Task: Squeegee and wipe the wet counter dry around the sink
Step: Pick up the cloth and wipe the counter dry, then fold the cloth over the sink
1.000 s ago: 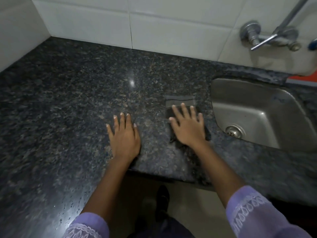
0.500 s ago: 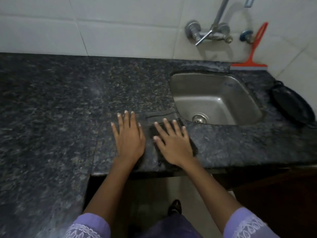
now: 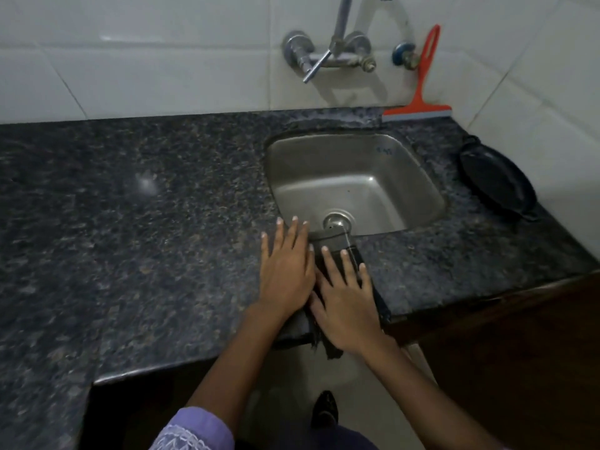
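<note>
A dark cloth [image 3: 336, 243] lies on the narrow strip of speckled granite counter [image 3: 130, 238] in front of the steel sink [image 3: 354, 183]. Its far edge reaches the sink rim and its near end hangs over the counter's front edge. My right hand [image 3: 344, 303] presses flat on the cloth, fingers spread. My left hand [image 3: 287, 271] lies flat beside it, palm on the counter and touching the cloth's left side. A red squeegee [image 3: 422, 89] leans upright against the tiled wall behind the sink, untouched.
A wall-mounted tap [image 3: 328, 56] hangs over the sink. A black flat pan [image 3: 496, 180] leans at the far right against the wall. The counter runs in an L round to the left. Below the front edge are the floor and a dark shoe [image 3: 326, 409].
Both hands have slid right along the counter with the cloth under the right hand, from left of the sink to the strip in front of the drain. The view turned right too.
</note>
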